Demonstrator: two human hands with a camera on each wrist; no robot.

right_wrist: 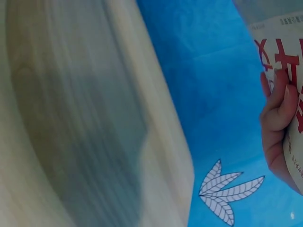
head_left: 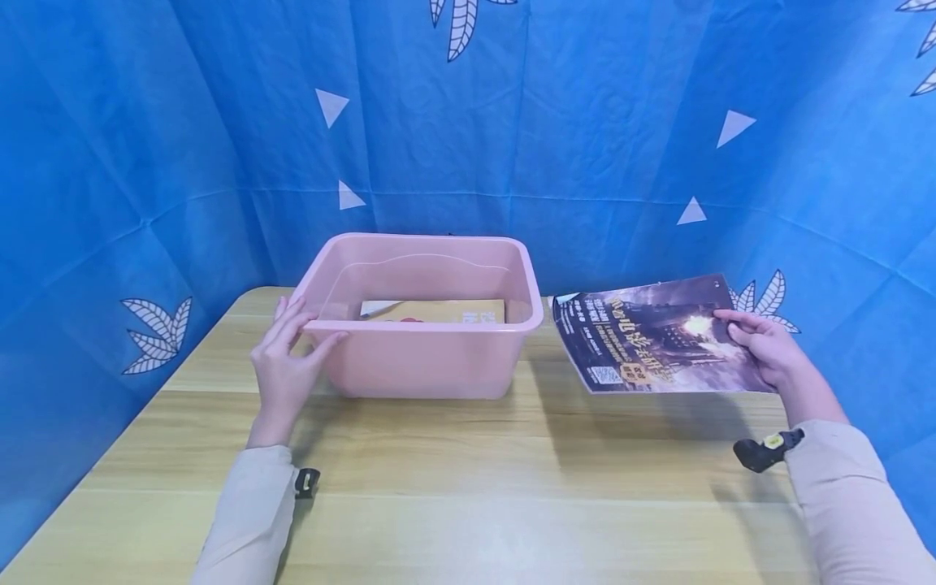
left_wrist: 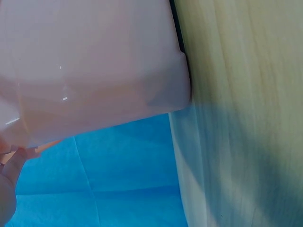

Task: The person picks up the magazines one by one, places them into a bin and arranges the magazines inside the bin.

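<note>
Left hand (head_left: 287, 361) steadies pink tub (head_left: 424, 357); right hand (head_left: 764, 345) grips magazine (head_left: 647, 337)

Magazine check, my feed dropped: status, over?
Left hand touches pink tub rim. Right hand grips magazine, lifted off the table. Yellow booklet lies inside tub. Path between is clear.

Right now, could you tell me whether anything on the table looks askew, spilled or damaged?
Nothing stands out. The pink tub sits level on the wooden table, steadied at its corner by the left hand, with a flat yellowish item inside. The right hand holds a dark magazine tilted above the table, apparently undamaged. No spill shows.
</note>
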